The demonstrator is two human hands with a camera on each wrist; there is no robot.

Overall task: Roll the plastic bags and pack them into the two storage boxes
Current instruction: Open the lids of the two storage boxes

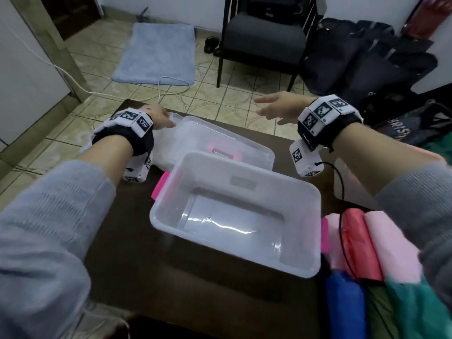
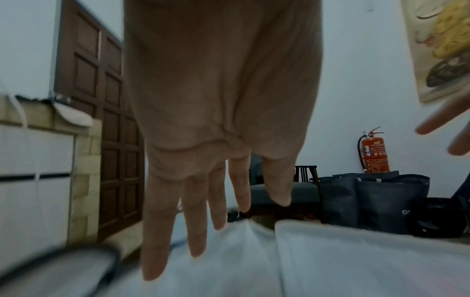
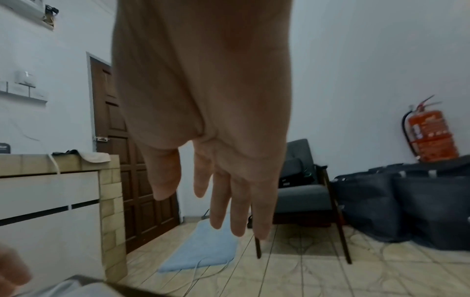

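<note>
- The left hand (image 1: 156,116) lies at the far left corner of the farther translucent white plastic storage box (image 1: 259,152), at about 10 o'clock on the dark brown desk (image 1: 137,241). Its grip is spread: in the left wrist view the fingers (image 2: 195,217) reach straight down towards pale white plastic. Whether they touch it is hard to make out through the blur.
- The right hand (image 1: 278,108) hovers in the air past the far edge of the desk, at about 1 o'clock. Its grip is spread too, fingers straight and apart, holding nothing; the right wrist view shows only floor tiles beneath it.
- The farther box is partly hidden by the nearer one, and a pink-red patch glows through its wall.
- The nearer translucent white plastic storage box (image 1: 300,270) stands open at the desk's centre, touching or overlapping the farther box, with bright pink latches (image 1: 160,184) on its left and right ends.
- The rolled plastic bags (image 1: 389,243), pale pink, red, blue and green, lie side by side at 4 o'clock, just beside the nearer box. The frame edge and the right sleeve (image 1: 425,206) cut them off.
- A black cord (image 1: 342,231) from the right wrist camera hangs across the rolls.
</note>
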